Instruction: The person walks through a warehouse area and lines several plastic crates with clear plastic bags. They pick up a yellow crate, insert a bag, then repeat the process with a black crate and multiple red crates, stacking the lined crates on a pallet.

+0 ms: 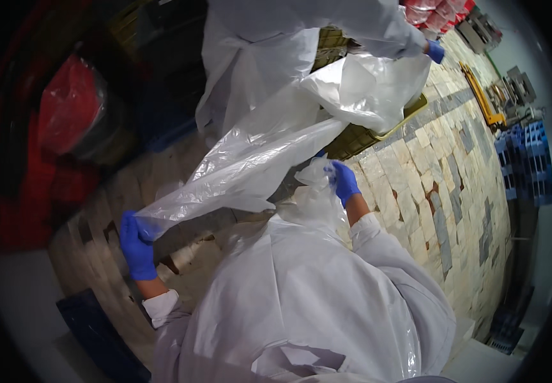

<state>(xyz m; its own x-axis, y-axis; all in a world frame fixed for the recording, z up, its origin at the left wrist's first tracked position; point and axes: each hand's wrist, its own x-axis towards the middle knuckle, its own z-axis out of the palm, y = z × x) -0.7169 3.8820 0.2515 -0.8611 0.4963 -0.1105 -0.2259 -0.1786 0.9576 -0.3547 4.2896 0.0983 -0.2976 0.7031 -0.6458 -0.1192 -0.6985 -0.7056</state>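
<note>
A long sheet of clear plastic film [257, 159] stretches slantwise from an olive-green crate [352, 142] toward my left side. At its near left end my left hand [137, 247], in a blue glove, is closed on the film's edge. My right hand [345, 183], gloved in blue too, pinches a crumpled bunch of clear plastic [317, 175] in front of my white apron [289, 255]. Whether that bunch belongs to the same film or to the apron, I cannot tell. More film lies heaped over the crate's top, hiding its inside.
Across from me a person in white [250, 57] leans over the crate, one blue-gloved hand [435, 52] at its far right. Red plastic-wrapped stacks [71, 105] stand left. On the right are blue pallets [525, 163] and a yellow-orange metal frame [482, 96] above a tiled floor [439, 166].
</note>
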